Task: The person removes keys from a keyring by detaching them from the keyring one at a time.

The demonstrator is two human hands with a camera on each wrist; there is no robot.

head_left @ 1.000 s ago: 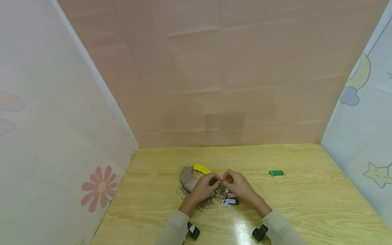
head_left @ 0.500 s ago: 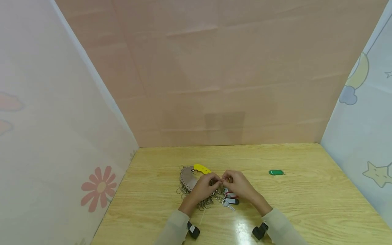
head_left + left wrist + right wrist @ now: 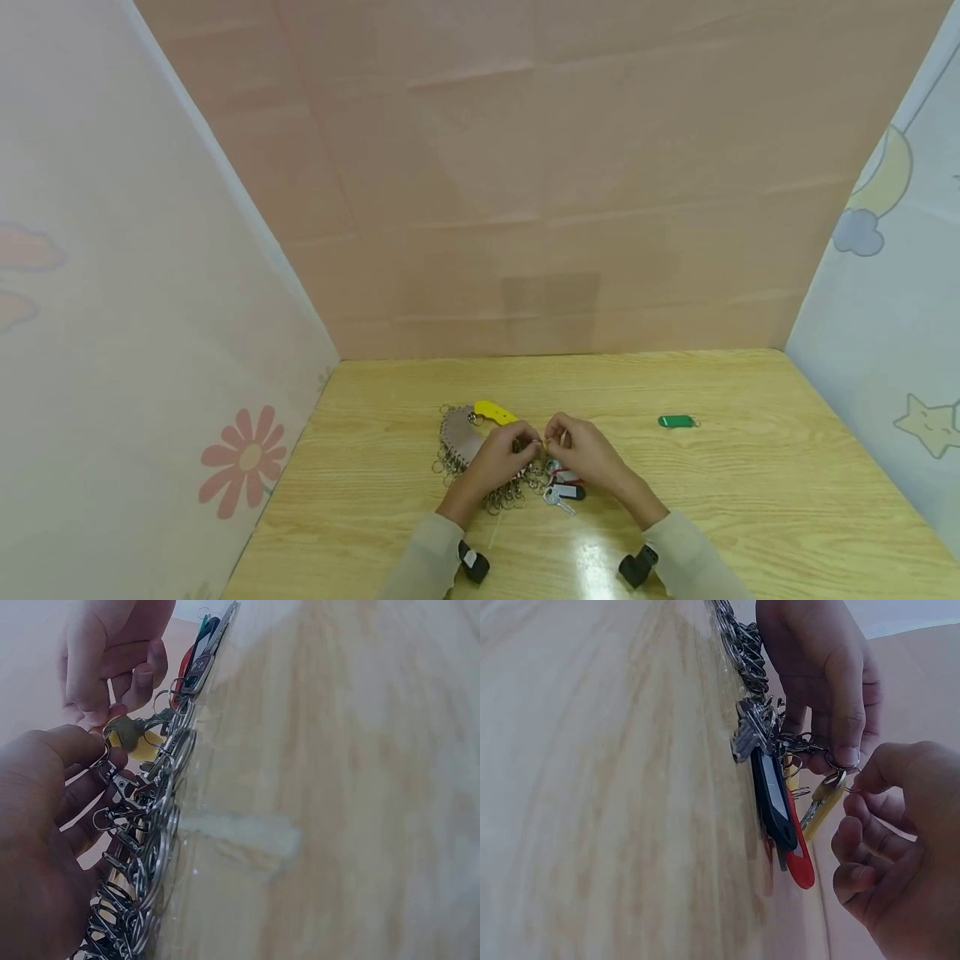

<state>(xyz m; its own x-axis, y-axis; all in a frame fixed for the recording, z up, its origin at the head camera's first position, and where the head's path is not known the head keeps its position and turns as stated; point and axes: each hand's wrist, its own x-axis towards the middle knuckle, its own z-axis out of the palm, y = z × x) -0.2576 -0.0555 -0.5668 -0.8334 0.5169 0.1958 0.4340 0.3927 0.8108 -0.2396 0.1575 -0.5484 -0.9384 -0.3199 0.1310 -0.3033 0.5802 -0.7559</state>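
L hand's [image 3: 497, 458] grip pinched on metal ring [image 3: 832, 764], R hand's [image 3: 588, 457] on thin wire [image 3: 851, 790], yellow tag [image 3: 826, 813] nr both

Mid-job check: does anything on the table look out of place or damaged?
Two things. The green tag lies alone to the right, apart from the black tag and red tag. A pale streak shows on the table beside the rings; I can't tell if it's tape, damage or glare.

from afar i see plain cream sleeves [image 3: 426, 557], beside them a small black left wrist camera [image 3: 477, 571] marked with a pale patch [image 3: 470, 559], and a chunky black right wrist camera [image 3: 637, 568].
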